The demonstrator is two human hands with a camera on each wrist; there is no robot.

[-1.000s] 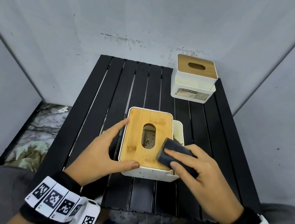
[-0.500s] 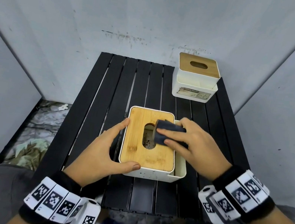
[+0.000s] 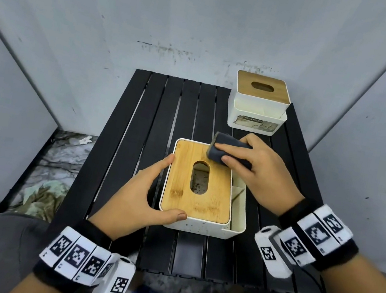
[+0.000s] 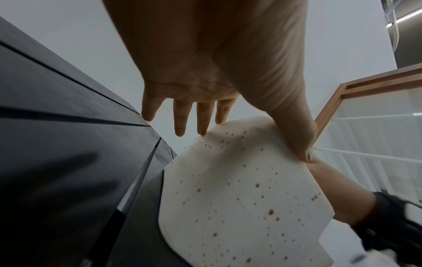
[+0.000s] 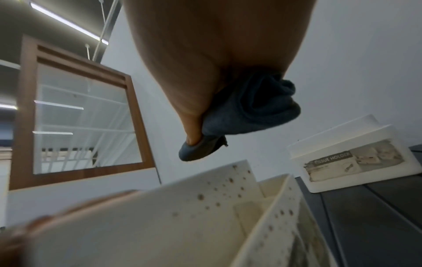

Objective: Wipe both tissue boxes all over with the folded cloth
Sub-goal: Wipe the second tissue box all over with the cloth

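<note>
A white speckled tissue box (image 3: 201,225) with a bamboo lid (image 3: 179,190) stands in the middle of the black slatted table (image 3: 137,137). My left hand (image 3: 137,196) braces it: straight fingers lie along its left side, the thumb across its near corner, which the left wrist view shows on the speckled wall (image 4: 239,198). My right hand (image 3: 254,172) grips the folded dark blue cloth (image 3: 224,149) and presses it on the lid's far right corner. The right wrist view shows the cloth (image 5: 248,115) bunched under the thumb. A second tissue box (image 3: 258,106) stands at the table's far right corner.
Grey walls close in the table at the back and on both sides. The near box has an open side compartment (image 3: 239,205) on its right. Rubble-like floor (image 3: 54,174) shows left of the table. My knees sit under the table's near edge.
My right hand has slid the cloth away from me along the lid, from the near right edge past the slot to the far right corner. The left hand and both boxes have stayed put.
</note>
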